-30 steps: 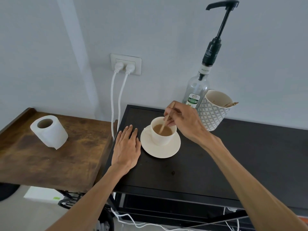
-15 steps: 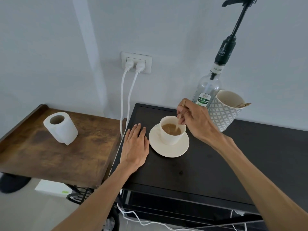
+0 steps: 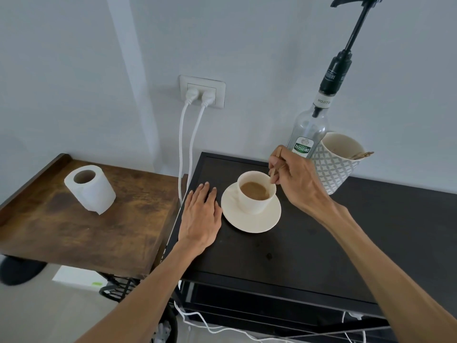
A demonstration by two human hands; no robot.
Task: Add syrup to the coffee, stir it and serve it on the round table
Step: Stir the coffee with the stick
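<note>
While the left hand [image 3: 200, 216] is laid flat, fingers spread, on the black table [image 3: 309, 248] just beside the saucer [image 3: 249, 222], a wooden stirrer [image 3: 274, 169] is pinched in the right hand [image 3: 296, 179], its tip apparently dipped in the coffee cup [image 3: 256, 193]; the syrup bottle [image 3: 310, 134] is stood behind.

To my left a roll of toilet paper [image 3: 90, 188] stands on end on a worn brown wooden table [image 3: 74, 231], its loose flap hanging at the front. On the wall ahead of me a white double socket [image 3: 202, 91] holds two white plugs, and their cables [image 3: 186, 144] drop side by side between the two tables. A patterned white mug [image 3: 337, 162] stands at the wall with wooden sticks [image 3: 361, 154] leaning over its rim.
</note>
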